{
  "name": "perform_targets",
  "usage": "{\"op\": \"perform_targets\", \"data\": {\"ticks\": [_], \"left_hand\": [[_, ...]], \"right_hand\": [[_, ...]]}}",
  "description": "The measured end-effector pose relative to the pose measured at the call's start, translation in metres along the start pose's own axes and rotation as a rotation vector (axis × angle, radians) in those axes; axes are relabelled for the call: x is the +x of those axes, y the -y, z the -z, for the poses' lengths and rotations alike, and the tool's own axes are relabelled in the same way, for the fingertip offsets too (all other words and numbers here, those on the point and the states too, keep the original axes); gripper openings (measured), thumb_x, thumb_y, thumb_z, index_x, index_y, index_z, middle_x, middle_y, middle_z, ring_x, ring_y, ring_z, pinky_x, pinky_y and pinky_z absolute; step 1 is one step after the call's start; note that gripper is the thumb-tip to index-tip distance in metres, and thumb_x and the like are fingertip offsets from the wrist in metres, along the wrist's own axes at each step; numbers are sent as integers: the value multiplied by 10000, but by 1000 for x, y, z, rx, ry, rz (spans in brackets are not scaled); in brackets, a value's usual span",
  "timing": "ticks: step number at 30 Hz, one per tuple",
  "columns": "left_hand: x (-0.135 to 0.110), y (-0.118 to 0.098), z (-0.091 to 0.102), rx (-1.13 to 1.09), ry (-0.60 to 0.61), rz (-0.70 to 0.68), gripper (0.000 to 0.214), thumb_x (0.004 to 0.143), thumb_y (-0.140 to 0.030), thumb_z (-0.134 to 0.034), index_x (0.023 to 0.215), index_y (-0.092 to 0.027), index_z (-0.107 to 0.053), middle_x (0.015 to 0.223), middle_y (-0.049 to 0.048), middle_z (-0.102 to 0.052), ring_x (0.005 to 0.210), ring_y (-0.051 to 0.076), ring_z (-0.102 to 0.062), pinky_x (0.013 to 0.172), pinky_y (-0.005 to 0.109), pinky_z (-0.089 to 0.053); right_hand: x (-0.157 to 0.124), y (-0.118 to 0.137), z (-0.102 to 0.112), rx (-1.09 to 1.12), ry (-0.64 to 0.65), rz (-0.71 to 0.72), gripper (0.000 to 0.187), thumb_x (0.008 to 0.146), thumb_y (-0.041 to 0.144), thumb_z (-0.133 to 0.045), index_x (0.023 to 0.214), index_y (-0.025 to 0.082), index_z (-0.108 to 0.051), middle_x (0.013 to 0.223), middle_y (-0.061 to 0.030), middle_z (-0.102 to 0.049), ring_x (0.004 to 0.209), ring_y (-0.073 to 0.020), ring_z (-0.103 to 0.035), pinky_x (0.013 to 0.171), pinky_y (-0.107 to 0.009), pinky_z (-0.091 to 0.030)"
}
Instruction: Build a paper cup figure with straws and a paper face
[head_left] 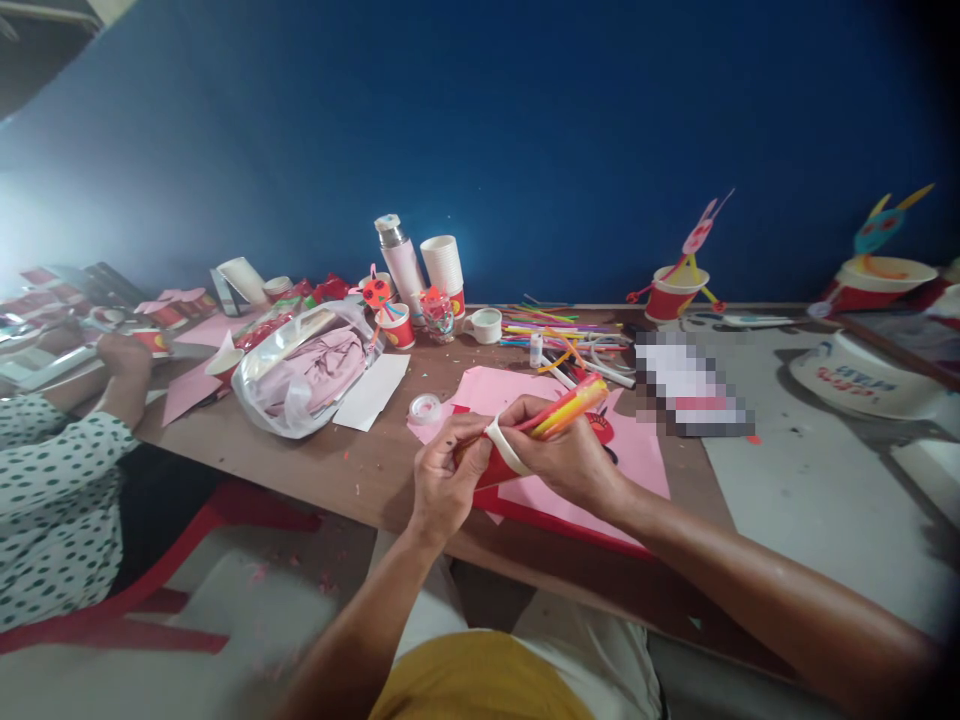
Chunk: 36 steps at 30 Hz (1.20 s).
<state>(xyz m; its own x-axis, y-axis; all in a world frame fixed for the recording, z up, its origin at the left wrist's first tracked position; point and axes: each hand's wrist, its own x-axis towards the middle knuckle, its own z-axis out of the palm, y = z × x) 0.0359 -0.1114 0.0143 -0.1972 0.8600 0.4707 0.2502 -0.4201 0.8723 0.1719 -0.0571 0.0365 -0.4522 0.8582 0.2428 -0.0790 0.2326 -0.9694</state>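
Over pink ppr [637, 485], L grip [444, 478] clamped on cup [497, 467], R grip [568, 458] round yellow tool [573, 408]

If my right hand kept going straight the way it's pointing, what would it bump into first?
Your right hand would probably meet the red paper cup first, right by its fingertips, then your left hand beyond; depth is hard to judge.

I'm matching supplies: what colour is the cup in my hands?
The cup is red with a white rim, seen best in the head view.
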Motion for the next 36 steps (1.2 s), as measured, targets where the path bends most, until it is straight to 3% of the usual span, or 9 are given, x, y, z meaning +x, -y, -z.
{"op": "perform_targets", "data": {"ticks": [5, 9, 14, 19, 21, 28, 36], "left_hand": [[8, -9, 8, -188, 40, 155, 92, 765, -208, -615, 837, -181, -664, 928, 53, -662, 891, 159, -598, 836, 278, -449], [9, -13, 9, -232, 30, 232, 78, 738, -208, -647, 805, -176, -671, 906, 48, -660, 890, 150, -595, 829, 257, -444], [3, -9, 3, -466, -22, 429, 159, 738, -255, -650, 877, -179, -650, 813, 27, -664, 694, 122, -613, 663, 238, -476], [0, -6, -2, -495, -76, 439, 164, 727, -249, -663, 873, -175, -648, 784, 16, -658, 665, 104, -600, 646, 221, -466], [0, -5, -2, -467, -93, 425, 172, 716, -250, -672, 868, -172, -653, 791, 18, -656, 678, 107, -597, 646, 220, -463], [-2, -7, -3, -333, -82, 391, 158, 726, -251, -661, 861, -168, -660, 829, 36, -661, 757, 138, -613, 696, 248, -469], [0, -14, 1, -259, -35, 378, 159, 723, -256, -659, 851, -162, -659, 810, 34, -663, 720, 123, -601, 668, 230, -473]], "right_hand": [[1, 5, 4, -8, 160, -21, 118, 784, 247, -542, 811, 171, -628, 758, -7, -641, 647, -105, -563, 556, -192, -440], [2, -1, 2, -90, 89, 53, 68, 775, 221, -556, 783, 178, -608, 737, -1, -634, 647, -107, -570, 545, -189, -437], [7, -11, 6, -268, -37, 256, 64, 781, 248, -577, 787, 199, -618, 760, -4, -646, 693, -123, -593, 619, -219, -454], [10, -10, 16, -411, 96, 390, 95, 805, 267, -567, 832, 206, -635, 827, -14, -664, 778, -141, -600, 727, -256, -447], [9, -9, 18, -426, 137, 376, 111, 815, 280, -553, 856, 208, -628, 851, -17, -661, 788, -142, -598, 731, -258, -448], [7, -15, 17, -472, 92, 259, 107, 790, 304, -574, 787, 200, -601, 736, -18, -639, 669, -146, -580, 587, -247, -441], [1, -13, 3, -71, 17, 135, 63, 750, 237, -618, 720, 183, -601, 689, 4, -632, 586, -106, -560, 497, -188, -414]]}}
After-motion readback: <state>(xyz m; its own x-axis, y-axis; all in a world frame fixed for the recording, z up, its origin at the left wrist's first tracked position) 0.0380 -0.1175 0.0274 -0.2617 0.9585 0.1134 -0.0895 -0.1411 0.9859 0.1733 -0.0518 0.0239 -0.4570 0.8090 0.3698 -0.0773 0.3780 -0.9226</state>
